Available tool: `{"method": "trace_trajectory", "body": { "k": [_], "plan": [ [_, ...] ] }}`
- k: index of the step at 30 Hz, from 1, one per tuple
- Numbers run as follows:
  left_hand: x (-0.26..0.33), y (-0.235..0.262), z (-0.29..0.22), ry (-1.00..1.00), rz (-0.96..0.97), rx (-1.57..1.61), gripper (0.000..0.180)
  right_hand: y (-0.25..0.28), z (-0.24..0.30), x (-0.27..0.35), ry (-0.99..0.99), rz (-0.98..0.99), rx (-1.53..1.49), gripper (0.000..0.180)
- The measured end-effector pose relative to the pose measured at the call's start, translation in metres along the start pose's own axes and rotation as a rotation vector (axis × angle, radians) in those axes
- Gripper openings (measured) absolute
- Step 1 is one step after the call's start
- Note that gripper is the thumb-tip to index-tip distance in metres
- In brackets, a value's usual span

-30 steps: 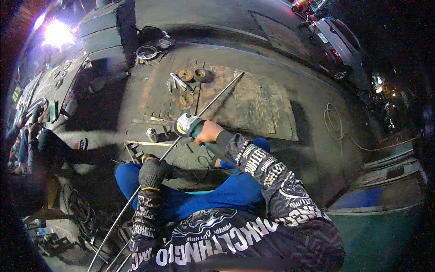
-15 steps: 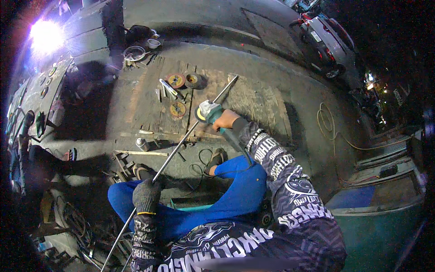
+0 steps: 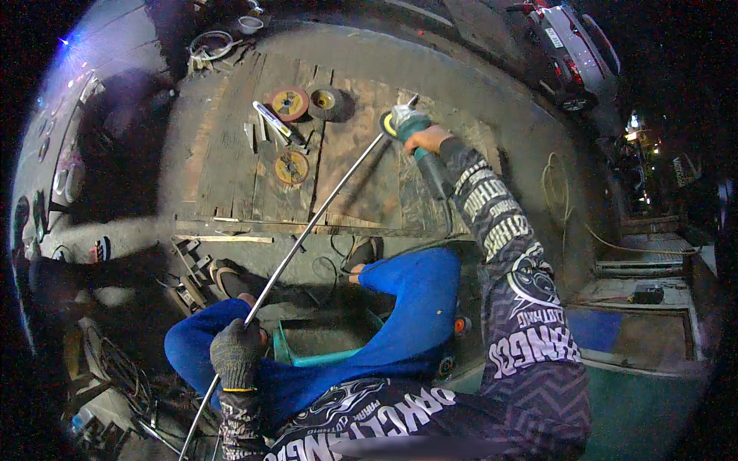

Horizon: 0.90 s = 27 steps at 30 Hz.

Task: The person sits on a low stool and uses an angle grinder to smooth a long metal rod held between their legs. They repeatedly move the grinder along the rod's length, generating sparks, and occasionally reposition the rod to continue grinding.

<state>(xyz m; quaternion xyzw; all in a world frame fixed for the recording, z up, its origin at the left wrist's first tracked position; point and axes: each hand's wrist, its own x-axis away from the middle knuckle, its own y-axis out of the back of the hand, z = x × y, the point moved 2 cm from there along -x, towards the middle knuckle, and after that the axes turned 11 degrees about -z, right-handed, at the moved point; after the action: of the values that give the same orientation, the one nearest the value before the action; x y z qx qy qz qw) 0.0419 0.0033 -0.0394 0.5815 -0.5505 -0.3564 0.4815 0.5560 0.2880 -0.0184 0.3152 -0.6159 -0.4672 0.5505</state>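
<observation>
Floor: dark wooden boards (image 3: 231, 154), lit at night.
Left hand (image 3: 235, 355): gloved, closed around the near end of a long metal rod (image 3: 323, 196).
Right hand (image 3: 427, 138): bare, wrapped around a green grinder (image 3: 407, 123) at the rod's far end.
Far left: three grinding discs (image 3: 290, 104) lie on the boards.

The single head-worn fisheye camera looked steeply down from above the seated person, close over the knees, facing forward across the wooden board (image 3: 231, 154); straight edges bent toward the rim.

grinding discs (image 3: 290, 103): 3 | metal rod (image 3: 323, 203): 1 | angle grinder (image 3: 419, 142): 1 | sandals (image 3: 229, 278): 2
</observation>
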Motion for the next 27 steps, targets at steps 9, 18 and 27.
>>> {"method": "trace_trajectory", "body": {
  "k": [9, 18, 27],
  "plan": [
    [0.021, 0.013, 0.018, 0.011, 0.046, 0.038, 0.029, 0.028, -0.059, -0.049, 0.209, 0.077, 0.044, 0.027],
    [0.025, 0.028, 0.014, -0.084, -0.066, 0.090, 0.029, 0.055, -0.075, -0.059, -0.105, 0.071, -0.532, 0.028],
    [0.025, 0.030, 0.011, -0.021, 0.009, 0.039, 0.026, 0.051, -0.090, -0.099, -0.132, 0.147, -0.532, 0.028]
  ]
}}
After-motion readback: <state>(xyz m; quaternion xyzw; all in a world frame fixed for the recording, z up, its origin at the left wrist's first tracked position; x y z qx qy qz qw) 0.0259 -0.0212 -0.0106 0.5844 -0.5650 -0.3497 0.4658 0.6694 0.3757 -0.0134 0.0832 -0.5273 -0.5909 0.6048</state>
